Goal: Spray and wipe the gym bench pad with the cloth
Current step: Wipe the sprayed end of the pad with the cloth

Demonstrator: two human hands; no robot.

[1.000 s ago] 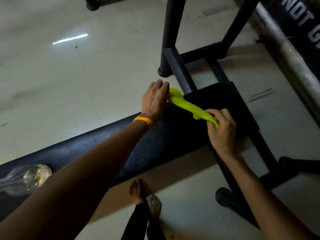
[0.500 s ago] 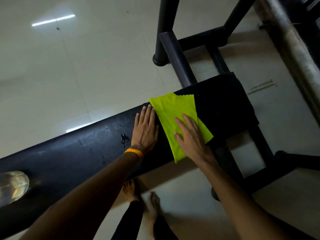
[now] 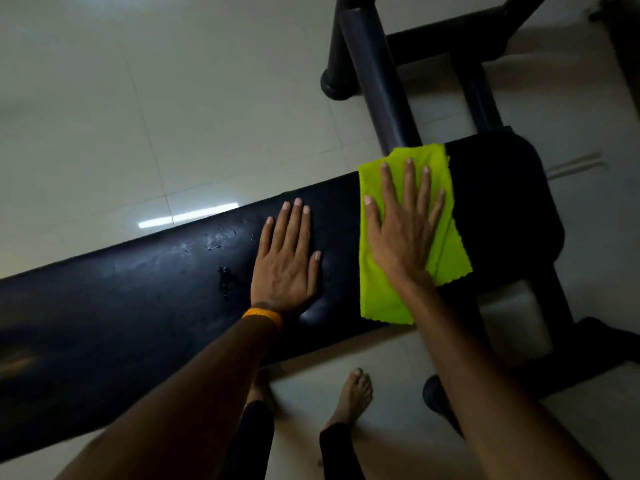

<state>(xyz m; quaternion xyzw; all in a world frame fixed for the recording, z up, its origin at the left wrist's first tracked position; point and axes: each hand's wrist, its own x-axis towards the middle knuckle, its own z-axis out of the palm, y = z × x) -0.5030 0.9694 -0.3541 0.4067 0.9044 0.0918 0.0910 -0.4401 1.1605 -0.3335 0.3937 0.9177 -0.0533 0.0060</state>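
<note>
The black gym bench pad [image 3: 138,299] runs from lower left to upper right across the view. A folded yellow-green cloth [image 3: 377,292] lies flat across the pad near its right end. My right hand [image 3: 405,230] presses flat on the cloth, fingers spread and pointing away from me. My left hand [image 3: 287,261] rests flat on the bare pad just left of the cloth, an orange band on its wrist. Small wet droplets [image 3: 223,282] sit on the pad left of my left hand. No spray bottle is in view.
The bench's black metal frame [image 3: 377,74] rises beyond the pad's right end, with crossbars and a foot [image 3: 440,396] on the pale tiled floor [image 3: 138,116]. My bare feet [image 3: 349,396] stand on the floor close to the pad's near edge.
The cloth, stretched between both hands a second ago, now lies flat under my right hand. My left hand has let go and rests on the pad. The bottle at the left has left the view.
</note>
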